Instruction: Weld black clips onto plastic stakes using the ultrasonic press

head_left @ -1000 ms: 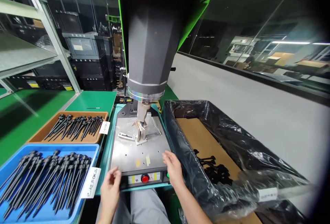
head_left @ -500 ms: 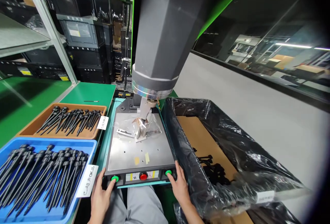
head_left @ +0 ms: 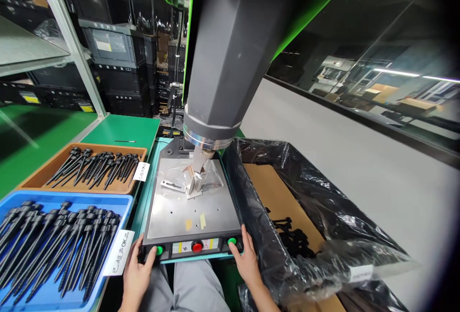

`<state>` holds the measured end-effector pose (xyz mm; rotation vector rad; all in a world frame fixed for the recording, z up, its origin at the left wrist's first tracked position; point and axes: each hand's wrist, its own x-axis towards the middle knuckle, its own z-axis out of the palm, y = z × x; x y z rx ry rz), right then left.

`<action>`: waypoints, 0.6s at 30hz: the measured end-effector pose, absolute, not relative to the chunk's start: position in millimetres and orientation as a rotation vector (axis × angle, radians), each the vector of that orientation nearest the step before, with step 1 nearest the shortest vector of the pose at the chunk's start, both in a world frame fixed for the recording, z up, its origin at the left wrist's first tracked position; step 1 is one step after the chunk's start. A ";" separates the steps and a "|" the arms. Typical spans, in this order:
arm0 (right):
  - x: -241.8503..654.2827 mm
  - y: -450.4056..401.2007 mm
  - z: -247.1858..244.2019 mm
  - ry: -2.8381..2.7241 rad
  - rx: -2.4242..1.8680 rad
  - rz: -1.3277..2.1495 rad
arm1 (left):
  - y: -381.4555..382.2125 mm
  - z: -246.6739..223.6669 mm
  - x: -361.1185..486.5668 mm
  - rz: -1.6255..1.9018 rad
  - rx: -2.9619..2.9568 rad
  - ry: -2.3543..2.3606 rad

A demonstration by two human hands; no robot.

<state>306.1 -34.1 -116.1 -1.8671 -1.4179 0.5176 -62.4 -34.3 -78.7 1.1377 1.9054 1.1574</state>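
My left hand (head_left: 136, 276) is at the left front corner of the press base, fingers along its side and thumb at the edge of the left green button (head_left: 159, 250). At the opposite corner, my right hand (head_left: 247, 261) has its fingers spread, with the thumb at the right green button (head_left: 232, 240). Between them sits a red button (head_left: 197, 247). Above the metal plate (head_left: 176, 225), the grey press head (head_left: 223, 72) has its metal horn (head_left: 199, 158) down at a small fixture (head_left: 194, 188) wrapped about with clear film. Any part under the horn is hard to make out.
On the left, a blue tray (head_left: 124, 202) and an orange tray (head_left: 143, 151) hold many black screw-like rods and carry white labels. To the right stands a bin lined with black plastic (head_left: 345, 206), with black parts on cardboard. Stacked crates (head_left: 115, 46) stand behind.
The press head and its horn have come down toward the fixture. My left thumb has slid slightly outward on its green button; my right hand has hardly moved.
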 end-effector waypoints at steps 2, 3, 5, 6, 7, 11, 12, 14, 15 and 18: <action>305.8 -34.1 -115.8 -1.415 -1.871 0.520 | -35.9 -73.9 -58.8 1.137 1.088 1.955; 305.8 -34.2 -115.9 -1.411 -1.872 0.520 | -37.6 -71.1 -55.6 1.136 1.069 1.995; 306.1 -34.3 -116.2 -1.403 -1.868 0.516 | -41.9 -64.0 -46.0 1.201 1.096 2.051; 306.2 -34.3 -116.4 -1.400 -1.867 0.514 | -43.7 -59.6 -39.9 1.268 1.143 2.043; 306.3 -34.3 -116.5 -1.398 -1.866 0.511 | -44.8 -54.8 -33.1 1.346 1.198 2.000; 306.3 -34.2 -115.7 -1.395 -1.862 0.516 | -34.2 -31.1 -0.5 1.461 1.243 1.625; 306.4 -34.1 -115.2 -1.393 -1.857 0.520 | -27.1 -24.7 8.4 1.425 1.188 1.519; 306.8 -33.8 -114.1 -1.389 -1.837 0.533 | -8.1 -12.1 25.9 1.350 0.967 1.327; 307.1 -33.5 -113.6 -1.386 -1.824 0.542 | 3.2 -5.9 34.0 1.326 0.825 1.228; 308.3 -32.8 -112.6 -1.375 -1.794 0.565 | 40.1 11.5 52.5 1.308 0.393 0.942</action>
